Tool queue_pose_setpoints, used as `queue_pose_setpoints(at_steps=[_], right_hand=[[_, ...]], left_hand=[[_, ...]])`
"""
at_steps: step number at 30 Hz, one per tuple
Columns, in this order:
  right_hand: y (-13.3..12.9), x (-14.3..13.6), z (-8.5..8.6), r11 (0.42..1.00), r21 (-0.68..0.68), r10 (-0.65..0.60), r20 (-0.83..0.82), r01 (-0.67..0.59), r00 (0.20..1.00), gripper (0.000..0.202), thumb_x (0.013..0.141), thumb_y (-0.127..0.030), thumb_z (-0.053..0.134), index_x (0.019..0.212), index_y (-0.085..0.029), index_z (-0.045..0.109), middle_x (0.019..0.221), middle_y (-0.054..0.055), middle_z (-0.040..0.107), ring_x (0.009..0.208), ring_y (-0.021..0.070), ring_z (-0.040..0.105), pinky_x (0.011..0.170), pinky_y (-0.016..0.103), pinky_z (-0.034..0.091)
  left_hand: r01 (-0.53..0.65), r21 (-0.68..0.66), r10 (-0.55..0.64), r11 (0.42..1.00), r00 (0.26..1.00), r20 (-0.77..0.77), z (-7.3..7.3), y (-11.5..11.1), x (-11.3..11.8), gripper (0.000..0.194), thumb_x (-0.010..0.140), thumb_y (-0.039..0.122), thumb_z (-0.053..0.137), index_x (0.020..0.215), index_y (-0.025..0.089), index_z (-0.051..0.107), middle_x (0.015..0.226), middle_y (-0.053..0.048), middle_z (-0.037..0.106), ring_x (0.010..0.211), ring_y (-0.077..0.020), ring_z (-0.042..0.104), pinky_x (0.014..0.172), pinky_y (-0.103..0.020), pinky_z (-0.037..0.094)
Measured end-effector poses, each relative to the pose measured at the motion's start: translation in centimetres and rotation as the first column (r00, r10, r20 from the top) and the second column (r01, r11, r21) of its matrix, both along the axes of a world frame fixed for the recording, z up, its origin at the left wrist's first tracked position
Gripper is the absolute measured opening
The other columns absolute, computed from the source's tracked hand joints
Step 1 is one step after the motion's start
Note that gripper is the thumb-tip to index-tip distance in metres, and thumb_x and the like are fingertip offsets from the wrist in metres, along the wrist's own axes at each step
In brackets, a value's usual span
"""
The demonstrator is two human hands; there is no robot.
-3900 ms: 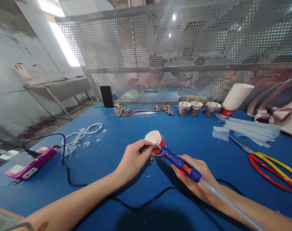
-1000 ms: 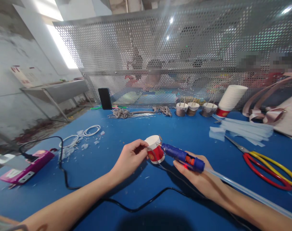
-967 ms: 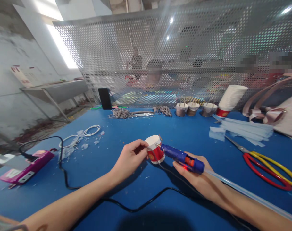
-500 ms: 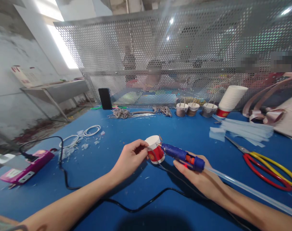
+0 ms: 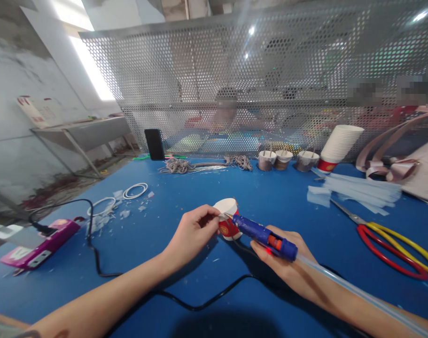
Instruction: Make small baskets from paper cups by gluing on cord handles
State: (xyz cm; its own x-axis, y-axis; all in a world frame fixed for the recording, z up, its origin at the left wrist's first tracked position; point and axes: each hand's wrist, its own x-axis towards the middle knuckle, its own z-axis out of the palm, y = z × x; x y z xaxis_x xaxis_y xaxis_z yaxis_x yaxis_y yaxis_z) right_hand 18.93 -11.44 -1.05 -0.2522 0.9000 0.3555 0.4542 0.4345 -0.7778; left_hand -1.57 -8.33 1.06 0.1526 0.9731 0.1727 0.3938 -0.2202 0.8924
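Note:
A red and white paper cup (image 5: 228,229) stands slightly tilted on the blue table. My left hand (image 5: 198,228) is closed at its left side, thumb and fingers pinching near the rim; whether a thin strand is also between them I cannot tell. In my right hand (image 5: 282,253) is a blue hot glue gun (image 5: 253,228), its metal nozzle touching or very close to the cup's side, just right of my left fingertips. A long clear glue stick (image 5: 344,280) sticks out of the gun's back, and a red light glows under its body.
Purple power strip (image 5: 46,246) and black cable (image 5: 196,307) lie left and in front. Scissors (image 5: 356,219) and pale strips (image 5: 361,188) are at right. Behind stand a cup stack (image 5: 341,143), several used cups (image 5: 283,160), grey cord (image 5: 176,165), a phone (image 5: 154,144) and a perforated metal panel (image 5: 199,61).
The glue gun has shifted a little left, bringing its nozzle across the cup's front toward my left fingertips. My left hand keeps its pinch at the cup, which has barely moved.

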Motion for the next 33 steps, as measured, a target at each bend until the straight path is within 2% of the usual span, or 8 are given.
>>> queue_pose_setpoints(at_steps=[8, 16, 19, 22, 25, 27, 30, 33], right_hand=[[0.4, 0.8, 0.3, 0.987, -0.145, -0.084, -0.059, 0.075, 0.995, 0.026, 0.08, -0.038, 0.055, 0.063, -0.02, 0.047, 0.052, -0.005, 0.044, 0.047, 0.0094, 0.036, 0.044, 0.022, 0.034], [0.9, 1.0, 0.0, 0.959, -0.274, -0.115, -0.147, 0.071, 0.982, 0.034, 0.079, -0.045, 0.056, 0.06, -0.022, 0.04, 0.046, -0.008, 0.032, 0.04, 0.0077, 0.029, 0.037, 0.022, 0.025], [1.1, 1.4, 0.0, 0.946, -0.31, -0.138, -0.124, 0.093, 0.983, 0.038, 0.079, -0.049, 0.055, 0.058, -0.022, 0.039, 0.047, -0.007, 0.035, 0.042, 0.0083, 0.032, 0.038, 0.022, 0.027], [1.5, 2.0, 0.6, 0.924, -0.359, -0.174, -0.078, 0.135, 0.982, 0.04, 0.079, -0.052, 0.053, 0.057, -0.021, 0.044, 0.044, -0.006, 0.04, 0.041, 0.0096, 0.037, 0.042, 0.023, 0.033], [2.8, 2.6, 1.2, 0.934, -0.307, -0.204, -0.035, 0.184, 0.978, 0.04, 0.079, -0.054, 0.051, 0.061, -0.019, 0.057, 0.042, -0.004, 0.044, 0.041, 0.0117, 0.043, 0.044, 0.024, 0.035], [4.0, 3.0, 1.2, 0.941, -0.234, -0.246, 0.02, 0.244, 0.969, 0.04, 0.079, -0.054, 0.051, 0.069, -0.018, 0.065, 0.05, -0.001, 0.054, 0.047, 0.0141, 0.05, 0.043, 0.024, 0.035], [6.2, 3.6, 0.4, 0.935, -0.162, -0.296, 0.14, 0.317, 0.945, 0.04, 0.079, -0.052, 0.05, 0.082, -0.018, 0.07, 0.065, 0.003, 0.065, 0.058, 0.0181, 0.057, 0.044, 0.025, 0.037], [7.9, 4.0, -0.8, 0.931, -0.158, -0.291, 0.224, 0.33, 0.93, 0.037, 0.08, -0.048, 0.049, 0.089, -0.019, 0.071, 0.065, 0.003, 0.066, 0.062, 0.0212, 0.06, 0.05, 0.029, 0.042]], left_hand=[[-0.012, 0.014, 0.012, 1.0, 1.0, 0.019, 0.0, 0.1, -0.1, 0.014, 0.074, 0.025, 0.051, 0.072, 0.017, 0.061, 0.053, 0.003, 0.058, 0.05, -0.0101, 0.05, 0.052, -0.022, 0.041], [-0.028, 0.012, 0.027, 1.0, 0.999, 0.031, 0.2, 0.2, -0.2, 0.012, 0.073, 0.023, 0.052, 0.07, 0.017, 0.061, 0.051, 0.003, 0.058, 0.048, -0.01, 0.05, 0.051, -0.022, 0.041], [-0.023, -0.011, 0.023, 1.0, 0.999, 0.033, 0.4, 0.3, -0.4, 0.012, 0.072, 0.024, 0.052, 0.071, 0.016, 0.06, 0.052, 0.002, 0.059, 0.049, -0.0105, 0.05, 0.052, -0.023, 0.041], [-0.03, -0.015, 0.03, 0.999, 0.999, 0.026, 0.5, 0.4, -0.5, 0.011, 0.072, 0.025, 0.053, 0.072, 0.016, 0.06, 0.052, 0.002, 0.059, 0.049, -0.0112, 0.051, 0.052, -0.024, 0.041], [-0.034, -0.016, 0.035, 0.999, 0.999, 0.03, 0.6, 0.4, -0.5, 0.011, 0.072, 0.025, 0.052, 0.071, 0.017, 0.06, 0.052, 0.002, 0.059, 0.049, -0.0113, 0.051, 0.052, -0.024, 0.041], [-0.029, -0.018, 0.03, 0.999, 0.999, 0.033, 0.7, 0.3, -0.4, 0.011, 0.071, 0.024, 0.052, 0.071, 0.017, 0.06, 0.052, 0.002, 0.059, 0.048, -0.011, 0.051, 0.052, -0.023, 0.04], [-0.022, -0.023, 0.023, 0.999, 0.999, 0.034, 0.6, 0.3, -0.4, 0.012, 0.071, 0.024, 0.051, 0.072, 0.016, 0.06, 0.052, 0.003, 0.058, 0.049, -0.0106, 0.05, 0.052, -0.023, 0.04], [-0.016, -0.004, 0.016, 1.0, 1.0, 0.022, 0.4, 0.2, -0.4, 0.013, 0.071, 0.023, 0.051, 0.074, 0.016, 0.061, 0.054, 0.003, 0.058, 0.05, -0.0104, 0.05, 0.053, -0.023, 0.04]])
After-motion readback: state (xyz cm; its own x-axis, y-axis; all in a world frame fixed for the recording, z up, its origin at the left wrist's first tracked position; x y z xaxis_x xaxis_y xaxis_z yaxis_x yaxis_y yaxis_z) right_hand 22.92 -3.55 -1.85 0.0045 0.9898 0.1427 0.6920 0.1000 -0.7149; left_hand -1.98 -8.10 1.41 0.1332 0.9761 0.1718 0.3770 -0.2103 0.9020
